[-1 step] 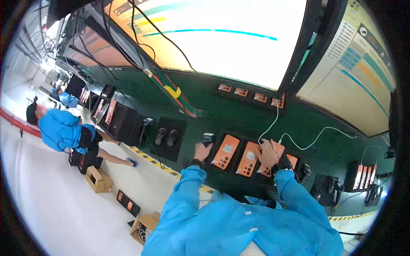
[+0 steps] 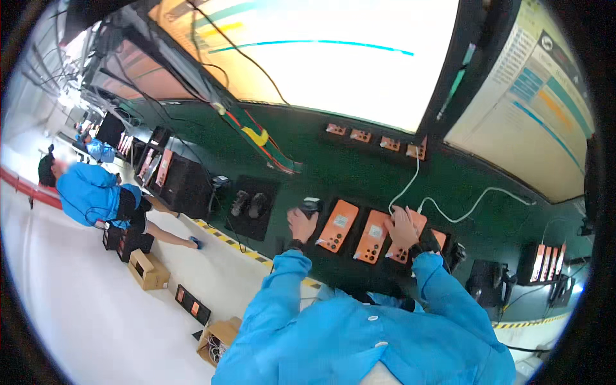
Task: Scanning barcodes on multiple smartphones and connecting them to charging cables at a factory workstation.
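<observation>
My left hand (image 2: 301, 226) is closed around a black handheld scanner (image 2: 312, 205) with a pale top, just left of the orange phones. Its grip is mostly hidden under my fingers. My right hand (image 2: 402, 230) lies over the upper part of an orange phone (image 2: 398, 253), thumb to the left and fingers at its far end. A white cable (image 2: 404, 190) runs to that end; its plug is hidden. Back side up, two more orange phones with white labels and dark lenses, one (image 2: 338, 226) and another (image 2: 371, 236), lie between my hands.
Several small orange phones (image 2: 360, 135) stand below the large bright screen (image 2: 333, 64). A second screen (image 2: 520, 109) is at right. On the dark green bench are a black mat (image 2: 253, 218) and a rack of phones (image 2: 545, 263). A co-worker (image 2: 96, 192) stands left, near a cardboard box (image 2: 149, 269).
My left hand and the scanner have shifted very slightly left and away from me. My right hand stays on the phone. The whole view has moved a little.
</observation>
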`<action>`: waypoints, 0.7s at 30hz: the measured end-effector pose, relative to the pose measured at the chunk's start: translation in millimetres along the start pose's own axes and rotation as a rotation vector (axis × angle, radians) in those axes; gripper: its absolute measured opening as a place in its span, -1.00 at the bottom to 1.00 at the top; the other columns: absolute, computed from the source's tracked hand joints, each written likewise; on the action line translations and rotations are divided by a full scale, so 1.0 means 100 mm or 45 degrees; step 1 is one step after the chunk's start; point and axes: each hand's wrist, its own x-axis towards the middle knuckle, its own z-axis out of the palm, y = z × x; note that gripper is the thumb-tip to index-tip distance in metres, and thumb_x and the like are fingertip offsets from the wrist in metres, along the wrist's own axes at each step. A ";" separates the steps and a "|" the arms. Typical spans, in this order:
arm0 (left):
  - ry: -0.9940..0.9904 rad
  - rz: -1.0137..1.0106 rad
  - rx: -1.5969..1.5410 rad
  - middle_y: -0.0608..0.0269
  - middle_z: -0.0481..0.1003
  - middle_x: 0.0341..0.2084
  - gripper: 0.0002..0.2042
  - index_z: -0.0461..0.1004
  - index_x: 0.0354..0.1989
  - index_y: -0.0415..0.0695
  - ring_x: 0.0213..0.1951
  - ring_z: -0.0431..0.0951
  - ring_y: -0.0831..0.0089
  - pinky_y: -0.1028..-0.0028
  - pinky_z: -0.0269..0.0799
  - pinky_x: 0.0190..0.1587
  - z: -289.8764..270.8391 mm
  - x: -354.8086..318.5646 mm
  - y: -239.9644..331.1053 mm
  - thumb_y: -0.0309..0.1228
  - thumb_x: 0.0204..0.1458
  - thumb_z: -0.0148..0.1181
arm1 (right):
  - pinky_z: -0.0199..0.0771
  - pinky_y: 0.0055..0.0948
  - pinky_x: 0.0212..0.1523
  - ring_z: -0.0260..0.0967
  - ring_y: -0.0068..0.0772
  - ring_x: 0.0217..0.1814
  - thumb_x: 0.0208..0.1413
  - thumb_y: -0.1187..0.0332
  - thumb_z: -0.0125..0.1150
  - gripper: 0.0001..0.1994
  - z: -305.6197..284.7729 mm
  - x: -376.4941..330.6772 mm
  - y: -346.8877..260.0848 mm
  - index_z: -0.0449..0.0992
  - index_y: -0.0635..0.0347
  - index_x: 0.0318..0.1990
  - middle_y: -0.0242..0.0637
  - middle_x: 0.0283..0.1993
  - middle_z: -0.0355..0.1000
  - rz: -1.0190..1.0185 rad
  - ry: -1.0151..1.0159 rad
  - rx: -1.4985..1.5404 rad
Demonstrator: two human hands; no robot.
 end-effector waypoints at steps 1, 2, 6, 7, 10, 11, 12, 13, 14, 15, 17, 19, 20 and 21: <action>0.573 0.211 0.015 -0.23 0.38 -0.17 -0.53 0.38 -0.13 -0.32 -0.08 0.34 -0.18 0.09 0.23 0.01 0.10 -0.07 0.22 -0.19 -0.11 0.22 | 0.01 0.00 0.31 0.09 0.02 0.25 0.01 0.21 0.17 -0.59 0.13 -0.08 0.15 0.36 0.32 -0.08 0.07 0.12 0.19 -0.030 0.089 -0.002; 1.158 0.387 0.042 -0.20 0.37 -0.20 -0.60 0.39 -0.16 -0.29 -0.09 0.32 -0.14 0.07 0.19 0.03 0.15 -0.18 0.35 -0.29 -0.13 0.21 | 0.15 -0.02 0.21 0.15 0.01 0.20 0.05 0.29 0.08 -0.72 -0.21 0.08 0.01 0.42 0.25 -0.12 0.01 0.10 0.23 -0.420 0.151 -0.244; 0.140 0.690 -0.404 -0.18 0.35 -0.18 -0.65 0.29 -0.09 -0.33 -0.06 0.32 -0.10 0.19 0.27 -0.03 0.74 -0.61 1.12 -0.42 -0.05 0.07 | 0.29 -0.21 -0.05 0.27 -0.03 -0.09 0.04 0.37 0.13 -0.84 -0.51 0.27 -0.16 0.52 0.20 -0.25 -0.11 -0.15 0.34 0.052 0.228 0.332; 0.094 0.767 -0.062 -0.25 0.29 -0.11 -0.58 0.21 -0.03 -0.42 -0.04 0.29 -0.12 0.13 0.28 -0.05 0.84 -0.73 1.24 -0.39 -0.01 0.07 | 0.34 -0.28 -0.09 0.31 -0.07 -0.11 0.05 0.40 0.13 -0.84 -0.56 0.26 -0.16 0.55 0.18 -0.22 -0.13 -0.18 0.37 0.179 0.128 0.482; 0.265 0.664 0.158 -0.26 0.24 -0.07 -0.49 0.14 -0.01 -0.49 -0.03 0.27 -0.14 0.10 0.28 -0.04 1.06 -0.82 1.40 -0.32 0.00 0.10 | 0.34 -0.31 -0.25 0.35 -0.18 -0.26 -0.01 0.48 0.20 -0.84 -0.56 0.21 -0.14 0.55 0.29 -0.24 -0.17 -0.34 0.42 0.163 0.173 0.669; 0.264 0.538 0.139 -0.25 0.24 -0.08 -0.46 0.15 0.01 -0.45 -0.04 0.27 -0.14 0.09 0.28 -0.05 1.07 -0.78 1.47 -0.27 -0.01 0.13 | 0.35 -0.34 -0.29 0.36 -0.24 -0.30 0.01 0.48 0.20 -0.84 -0.59 0.22 -0.14 0.56 0.30 -0.24 -0.19 -0.37 0.42 0.234 0.145 0.762; 0.260 0.400 0.124 -0.24 0.25 -0.08 -0.43 0.17 0.02 -0.41 -0.04 0.27 -0.14 0.08 0.29 -0.06 1.09 -0.80 1.50 -0.21 -0.02 0.16 | 0.36 -0.38 -0.33 0.38 -0.30 -0.35 0.02 0.49 0.19 -0.84 -0.62 0.19 -0.15 0.56 0.32 -0.23 -0.21 -0.40 0.42 0.306 0.107 0.860; 0.247 0.397 0.125 -0.24 0.25 -0.08 -0.43 0.17 0.02 -0.41 -0.04 0.27 -0.14 0.08 0.29 -0.06 1.09 -0.80 1.50 -0.21 -0.02 0.16 | 0.36 -0.38 -0.33 0.38 -0.30 -0.35 0.02 0.49 0.19 -0.84 -0.65 0.17 -0.14 0.56 0.32 -0.23 -0.21 -0.40 0.42 0.319 0.101 0.861; 0.210 0.317 0.130 -0.21 0.27 -0.11 -0.44 0.21 0.00 -0.37 -0.05 0.30 -0.12 0.09 0.30 -0.08 1.06 -0.78 1.50 -0.17 -0.04 0.19 | 0.39 -0.41 -0.28 0.41 -0.35 -0.31 0.05 0.44 0.19 -0.81 -0.68 0.17 -0.12 0.55 0.30 -0.18 -0.22 -0.37 0.45 0.376 0.024 0.953; 0.174 0.242 0.137 -0.18 0.30 -0.13 -0.44 0.25 -0.01 -0.32 -0.07 0.32 -0.09 0.10 0.32 -0.10 1.03 -0.71 1.50 -0.14 -0.06 0.21 | 0.42 -0.45 -0.24 0.44 -0.41 -0.27 0.08 0.39 0.19 -0.77 -0.72 0.19 -0.11 0.54 0.27 -0.12 -0.23 -0.34 0.49 0.433 -0.047 1.046; 0.019 0.240 0.031 -0.01 0.39 -0.31 -0.53 0.37 -0.12 -0.25 -0.23 0.40 -0.02 0.19 0.36 -0.17 1.03 -0.57 1.24 -0.14 -0.08 0.25 | 0.37 -0.53 -0.31 0.39 -0.55 -0.32 0.07 0.46 0.19 -0.83 -0.81 0.25 -0.22 0.55 0.38 -0.23 -0.28 -0.32 0.47 0.498 -0.048 1.172; -0.293 0.258 -0.416 0.18 0.46 -0.42 -0.63 0.43 -0.18 -0.26 -0.35 0.47 0.20 0.33 0.39 -0.22 1.00 -0.60 1.14 -0.22 -0.04 0.24 | 0.43 -0.54 -0.21 0.42 -0.54 -0.26 0.09 0.39 0.19 -0.75 -0.83 0.27 -0.17 0.52 0.37 -0.13 -0.26 -0.26 0.51 0.586 -0.022 1.338; -0.457 0.221 -1.053 0.27 0.51 -0.39 -0.71 0.46 -0.15 -0.26 -0.34 0.49 0.45 0.46 0.40 -0.23 0.99 -0.66 1.06 -0.32 0.03 0.20 | 0.43 -0.55 -0.16 0.44 -0.53 -0.20 0.11 0.40 0.16 -0.76 -0.79 0.27 -0.17 0.51 0.40 -0.14 -0.25 -0.23 0.51 0.649 -0.043 1.341; -0.581 0.133 -1.209 0.28 0.52 -0.27 -0.72 0.45 -0.07 -0.25 -0.24 0.47 0.60 0.52 0.40 -0.19 0.87 -0.72 1.10 -0.37 0.08 0.16 | 0.43 -0.55 -0.16 0.44 -0.53 -0.20 0.11 0.40 0.16 -0.76 -0.80 0.31 -0.21 0.51 0.40 -0.14 -0.25 -0.23 0.51 0.667 -0.040 1.350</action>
